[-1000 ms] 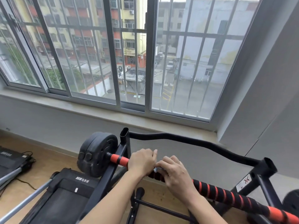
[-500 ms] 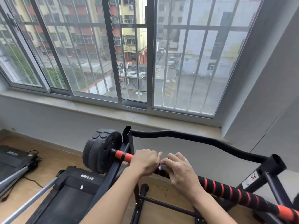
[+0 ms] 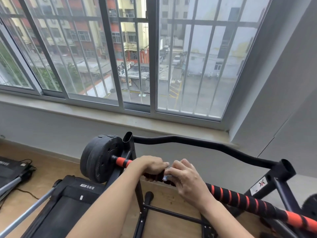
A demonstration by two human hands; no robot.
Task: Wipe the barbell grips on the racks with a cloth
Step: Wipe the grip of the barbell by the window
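- Behind the rack (image 3: 130, 157) a wide barred window (image 3: 137, 54) looks down on a street, and a folded treadmill (image 3: 65, 203) lies on the wooden floor at the left.
- The barbell (image 3: 240, 198) rests across the rack, with a black weight plate (image 3: 97, 158) on its left end and a red-and-black wrapped grip along its length.
- The left hand (image 3: 149, 166) curls over the bar just right of the rack post and grips it.
- The right hand (image 3: 187, 179) lies close beside it and pinches a small pale cloth (image 3: 166, 177) against the grip; only a corner of the cloth shows.
- Compared with one second ago, both hands keep the same place on the bar; mostly the camera has shifted.
- I judge that the wiping is at the left part of the grip, and the long striped part to the right is not yet reached.
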